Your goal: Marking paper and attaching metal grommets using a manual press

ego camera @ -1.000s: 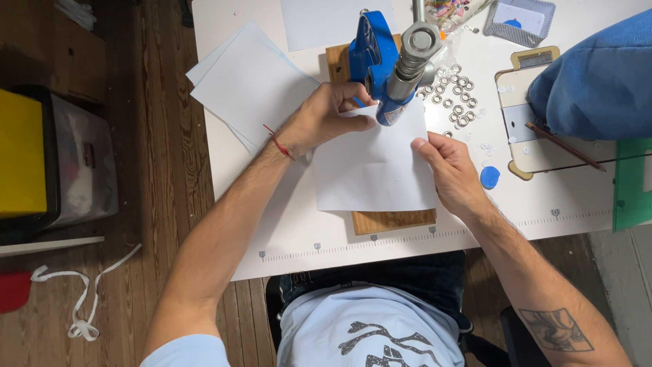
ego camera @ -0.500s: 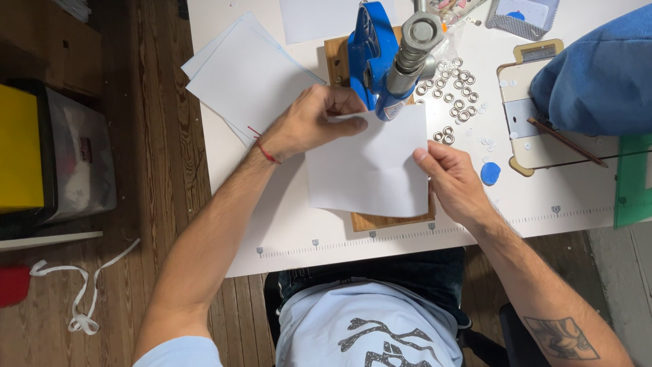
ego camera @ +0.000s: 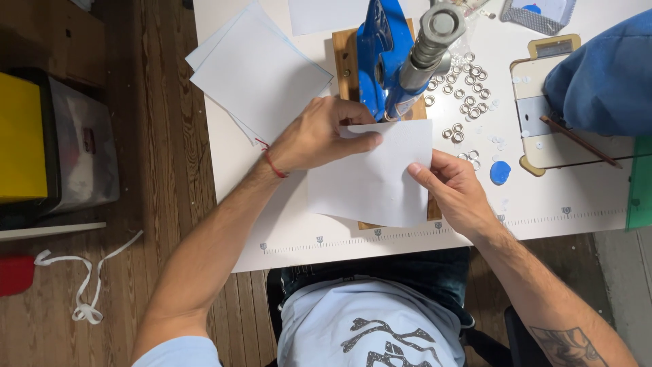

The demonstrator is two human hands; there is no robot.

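The left hand (ego camera: 319, 136) lies flat-fingered on the top left corner of a white sheet of paper (ego camera: 373, 180), thumb stretched along the sheet's upper edge and pressing it down. The right hand (ego camera: 455, 190) pinches the sheet's right edge, thumb on top and fingers curled under. The sheet rests near the front edge of the desk (ego camera: 285, 231), over a wooden board (ego camera: 346, 61), with its top edge pushed up to the foot of a blue hand press (ego camera: 380, 47) with a grey metal cylinder (ego camera: 435, 37) standing on that board.

Just right of the press, small silver metal rings (ego camera: 468, 92) lie scattered loose on the desk, with little white paper dots among them. A flat blue disc (ego camera: 500, 172) sits near the right hand. Beyond it lies a wooden clipboard (ego camera: 536, 51) carrying pale cards, a thin brown stick (ego camera: 577, 139) across it, and blue cloth (ego camera: 604, 75) bunched over its far side. A green mat (ego camera: 642, 183) shows at the desk's right edge.

Toward the back left corner a stack of white sheets (ego camera: 258, 68) lies skewed. On the wooden floor (ego camera: 163, 136) to the left stand a yellow-topped box (ego camera: 20, 136), a clear plastic bin (ego camera: 81, 149), a red thing (ego camera: 13, 272) and a loose white strap (ego camera: 88, 278).
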